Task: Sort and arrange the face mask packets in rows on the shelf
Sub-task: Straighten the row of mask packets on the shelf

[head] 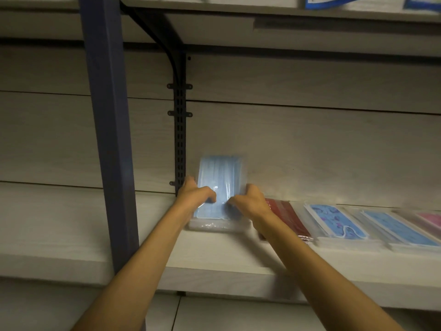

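A clear packet of plain light-blue face masks (220, 174) stands tilted against the back wall at the left end of the shelf (214, 254). My left hand (194, 195) grips its left edge, thumb curled over the front. On the other side, my right hand (248, 201) grips the right edge the same way. To the right lie flat a dark red packet (290, 217), a blue patterned packet (334, 220), a plain blue packet (396, 229) and a pink packet (429, 219). My right forearm hides part of the red one.
A black bracket rail (179, 130) runs up the wall just left of the held packet. A blue upright post (109, 139) stands further left. An upper shelf (262, 8) hangs overhead with blue packets (331, 1) at its right.
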### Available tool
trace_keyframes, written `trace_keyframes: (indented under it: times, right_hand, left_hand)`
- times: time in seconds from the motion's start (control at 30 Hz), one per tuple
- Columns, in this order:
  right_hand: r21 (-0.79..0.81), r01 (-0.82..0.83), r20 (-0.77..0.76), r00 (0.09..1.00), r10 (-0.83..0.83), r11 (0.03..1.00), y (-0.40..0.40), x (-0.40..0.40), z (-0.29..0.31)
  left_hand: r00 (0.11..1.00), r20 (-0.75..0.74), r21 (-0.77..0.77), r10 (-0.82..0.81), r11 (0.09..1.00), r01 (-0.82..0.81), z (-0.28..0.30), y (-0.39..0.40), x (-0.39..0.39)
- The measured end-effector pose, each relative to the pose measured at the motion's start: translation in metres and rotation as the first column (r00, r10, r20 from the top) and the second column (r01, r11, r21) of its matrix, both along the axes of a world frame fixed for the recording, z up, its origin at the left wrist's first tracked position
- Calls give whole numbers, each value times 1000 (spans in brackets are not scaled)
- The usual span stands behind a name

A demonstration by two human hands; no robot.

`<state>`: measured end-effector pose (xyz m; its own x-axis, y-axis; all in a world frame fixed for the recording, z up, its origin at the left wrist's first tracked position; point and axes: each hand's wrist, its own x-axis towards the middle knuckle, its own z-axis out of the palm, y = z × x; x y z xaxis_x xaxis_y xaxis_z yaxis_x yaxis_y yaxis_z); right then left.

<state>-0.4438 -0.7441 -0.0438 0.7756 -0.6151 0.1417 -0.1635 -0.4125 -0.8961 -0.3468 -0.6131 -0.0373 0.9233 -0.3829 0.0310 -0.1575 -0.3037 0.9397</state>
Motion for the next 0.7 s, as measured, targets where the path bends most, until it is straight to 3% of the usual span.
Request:
trace_keyframes:
  times: [0.23,0.43,0.6,0.7]
  right_hand:
    - [-72,-25,-285,959,4,997,1,-13,-1]
    - [-118,-17,-304,952,-20,993,10,-15,-11]
    - [-388,-82,-380,922,-78,918,17,-12,-6]
    - [-564,-113,-394,907,-147,818,17,-9,-10]
  left_hand:
    - [995,-17,266,-95,959,96,-8,8,-9]
    - [992,11,286,-123,951,115,-16,8,-13]
    - [981,129,417,-142,906,77,-20,7,-10]
    - [934,306,530,-182,848,-9,-19,9,-13]
